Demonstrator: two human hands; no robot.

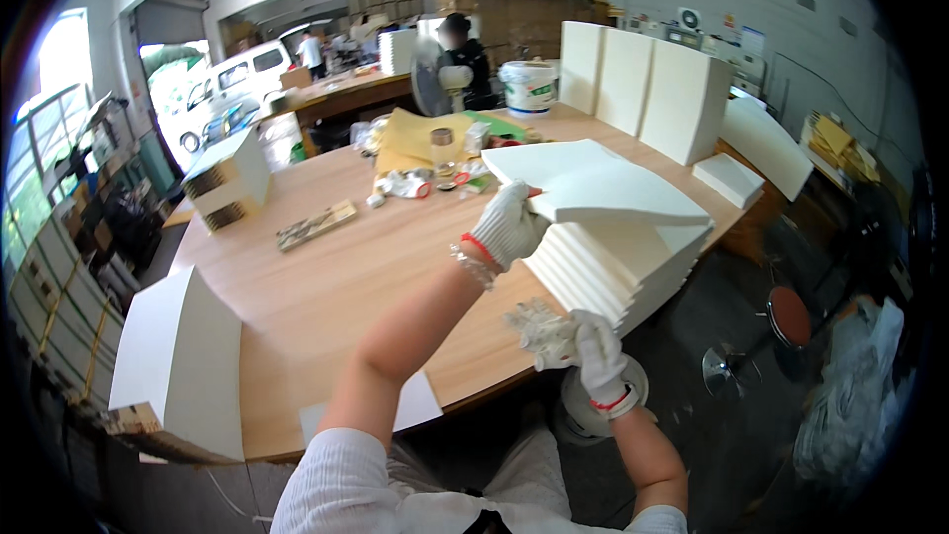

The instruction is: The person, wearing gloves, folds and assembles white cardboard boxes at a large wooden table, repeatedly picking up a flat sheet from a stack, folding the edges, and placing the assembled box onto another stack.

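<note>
My left hand, in a white knit glove with a red cuff, is closed on the near left corner of a thick batch of white sheets. The batch curves over a stack of white sheets, whose near side is fanned into steps. Just nearer than this stack, my right hand, gloved the same way, grips a crumpled, stained whitish cloth. The cloth hangs over the table's front edge. A round white bucket stands below my right hand.
On the wooden table stand white paper stacks at left and far right. A wooden strip, a glass jar and a lidded tub lie beyond. A red-topped stool is at right. Another person sits behind.
</note>
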